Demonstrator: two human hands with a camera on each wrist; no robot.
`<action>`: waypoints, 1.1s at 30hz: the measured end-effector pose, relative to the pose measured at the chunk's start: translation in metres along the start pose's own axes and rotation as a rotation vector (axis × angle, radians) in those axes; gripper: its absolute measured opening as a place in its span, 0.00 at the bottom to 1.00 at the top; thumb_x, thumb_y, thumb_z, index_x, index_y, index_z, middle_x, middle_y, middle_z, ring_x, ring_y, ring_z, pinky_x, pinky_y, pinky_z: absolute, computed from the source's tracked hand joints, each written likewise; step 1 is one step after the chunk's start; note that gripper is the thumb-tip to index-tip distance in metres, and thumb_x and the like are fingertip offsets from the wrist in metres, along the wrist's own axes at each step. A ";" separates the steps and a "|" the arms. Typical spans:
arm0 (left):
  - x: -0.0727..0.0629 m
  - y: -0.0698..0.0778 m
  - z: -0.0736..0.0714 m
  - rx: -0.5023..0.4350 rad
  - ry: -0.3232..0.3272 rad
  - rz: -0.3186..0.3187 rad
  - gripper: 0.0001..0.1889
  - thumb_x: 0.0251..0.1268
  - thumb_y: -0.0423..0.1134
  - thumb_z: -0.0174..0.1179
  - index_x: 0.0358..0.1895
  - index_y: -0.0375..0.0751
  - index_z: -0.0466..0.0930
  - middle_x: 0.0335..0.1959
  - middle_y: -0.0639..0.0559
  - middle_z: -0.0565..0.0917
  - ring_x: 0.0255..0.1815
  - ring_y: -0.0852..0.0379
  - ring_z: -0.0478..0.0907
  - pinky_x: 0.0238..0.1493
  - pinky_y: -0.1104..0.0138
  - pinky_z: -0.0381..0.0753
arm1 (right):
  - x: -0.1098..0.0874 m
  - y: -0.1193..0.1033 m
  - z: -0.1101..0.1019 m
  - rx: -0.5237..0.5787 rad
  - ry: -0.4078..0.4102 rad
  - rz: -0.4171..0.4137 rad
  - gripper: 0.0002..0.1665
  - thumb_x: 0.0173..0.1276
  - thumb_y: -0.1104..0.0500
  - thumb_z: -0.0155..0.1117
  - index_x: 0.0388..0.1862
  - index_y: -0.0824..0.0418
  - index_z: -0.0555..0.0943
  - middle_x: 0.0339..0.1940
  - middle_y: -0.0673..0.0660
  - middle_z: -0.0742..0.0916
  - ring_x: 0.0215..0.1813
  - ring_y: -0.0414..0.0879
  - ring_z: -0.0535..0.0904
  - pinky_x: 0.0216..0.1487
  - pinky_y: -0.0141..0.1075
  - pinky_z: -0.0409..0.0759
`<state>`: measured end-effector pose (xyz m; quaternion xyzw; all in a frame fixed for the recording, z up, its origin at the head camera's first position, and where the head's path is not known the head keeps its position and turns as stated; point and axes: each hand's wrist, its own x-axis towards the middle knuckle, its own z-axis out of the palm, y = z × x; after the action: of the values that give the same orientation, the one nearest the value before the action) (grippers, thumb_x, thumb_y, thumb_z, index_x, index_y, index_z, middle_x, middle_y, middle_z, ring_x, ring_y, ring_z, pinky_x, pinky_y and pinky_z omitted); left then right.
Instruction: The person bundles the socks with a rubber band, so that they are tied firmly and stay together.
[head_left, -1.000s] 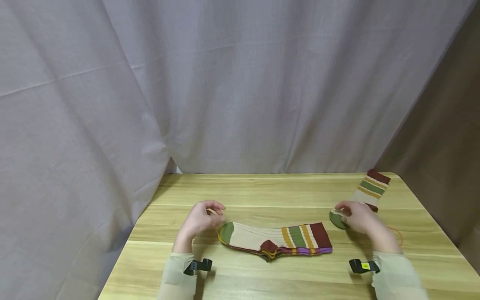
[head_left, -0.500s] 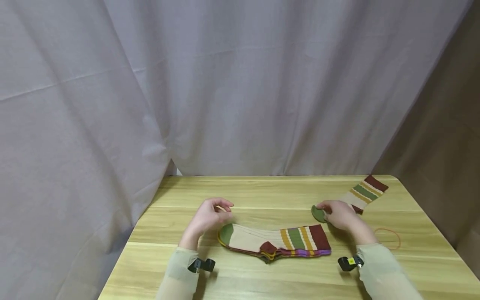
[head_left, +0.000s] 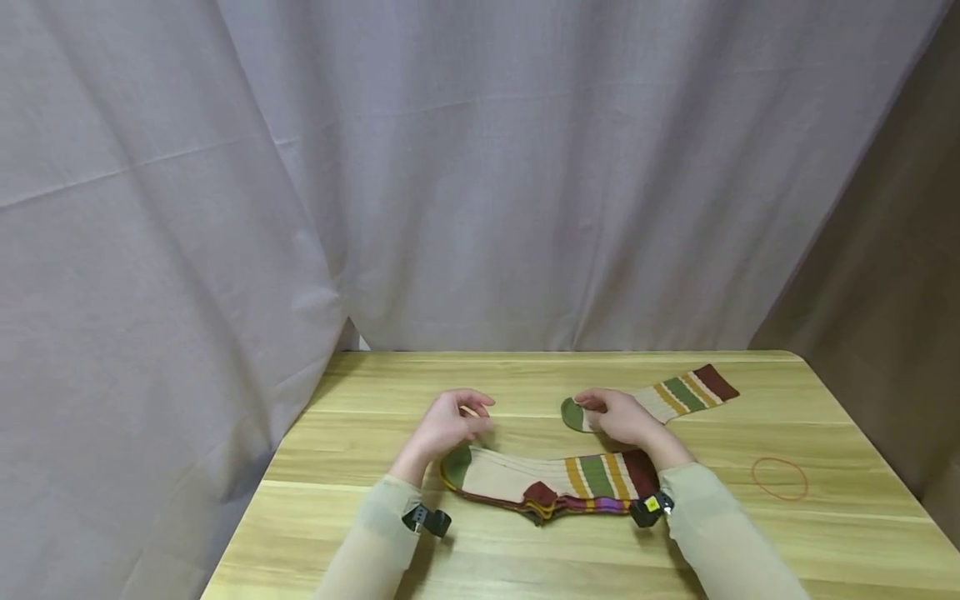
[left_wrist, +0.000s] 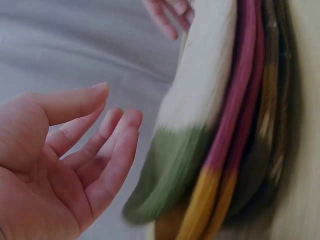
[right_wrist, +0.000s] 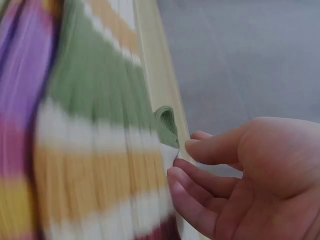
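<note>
My right hand [head_left: 618,417] pinches a striped sock [head_left: 678,395] near its green toe, behind the sock stack. This sock is cream with green and mustard bands and a dark red cuff, which trails to the right. In the right wrist view, thumb and fingers meet at the sock's edge beside the green toe [right_wrist: 167,122]. My left hand [head_left: 453,421] hovers over the toe end of a stack of socks [head_left: 502,473], fingers loosely bent around nothing. The left wrist view shows the stack's layered toes [left_wrist: 170,170] beside the left hand [left_wrist: 75,160].
A thin red rubber band [head_left: 780,478] lies on the wooden table [head_left: 525,558] at the right. Grey curtains [head_left: 480,208] hang along the back and left edges. A darker drape [head_left: 885,317] borders the right side.
My right hand has drawn the single sock leftward from the right side, swinging it flatter. The rubber band has come into full view. My left hand has shifted slightly right.
</note>
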<state>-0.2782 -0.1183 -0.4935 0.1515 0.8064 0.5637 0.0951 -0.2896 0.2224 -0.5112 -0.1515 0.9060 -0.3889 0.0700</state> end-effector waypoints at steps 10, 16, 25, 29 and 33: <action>0.019 -0.009 0.023 -0.004 0.010 -0.032 0.18 0.67 0.28 0.71 0.59 0.27 0.84 0.39 0.44 0.85 0.36 0.33 0.86 0.32 0.58 0.86 | 0.021 -0.028 0.029 0.041 -0.021 -0.027 0.22 0.77 0.70 0.58 0.68 0.72 0.79 0.59 0.69 0.87 0.63 0.66 0.82 0.65 0.59 0.78; 0.025 -0.014 0.026 0.023 0.027 -0.077 0.17 0.68 0.28 0.71 0.57 0.27 0.84 0.39 0.43 0.84 0.33 0.45 0.84 0.33 0.62 0.85 | 0.029 -0.039 0.046 0.091 -0.069 -0.068 0.23 0.80 0.69 0.56 0.70 0.71 0.78 0.62 0.69 0.86 0.66 0.64 0.81 0.68 0.58 0.76; 0.030 -0.021 0.024 0.036 0.118 -0.108 0.18 0.64 0.28 0.71 0.56 0.26 0.85 0.35 0.44 0.84 0.28 0.50 0.83 0.28 0.66 0.83 | 0.032 -0.055 0.070 0.158 -0.087 -0.099 0.26 0.81 0.73 0.53 0.75 0.72 0.73 0.67 0.71 0.83 0.69 0.65 0.79 0.72 0.58 0.73; 0.030 -0.022 0.020 0.083 0.155 -0.120 0.16 0.65 0.30 0.72 0.55 0.28 0.85 0.34 0.44 0.84 0.28 0.50 0.83 0.28 0.66 0.82 | 0.033 -0.062 0.079 0.152 -0.072 -0.108 0.27 0.80 0.73 0.53 0.76 0.71 0.72 0.65 0.71 0.84 0.68 0.65 0.79 0.71 0.59 0.74; 0.027 -0.021 0.016 0.118 0.173 -0.144 0.14 0.66 0.29 0.71 0.53 0.29 0.86 0.32 0.45 0.84 0.26 0.55 0.81 0.26 0.67 0.79 | 0.034 -0.069 0.087 0.142 -0.064 -0.102 0.27 0.80 0.72 0.53 0.76 0.69 0.72 0.64 0.69 0.85 0.68 0.64 0.79 0.71 0.59 0.74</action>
<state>-0.3018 -0.1017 -0.5182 0.0496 0.8521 0.5179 0.0564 -0.2851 0.1071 -0.5211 -0.2045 0.8646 -0.4502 0.0894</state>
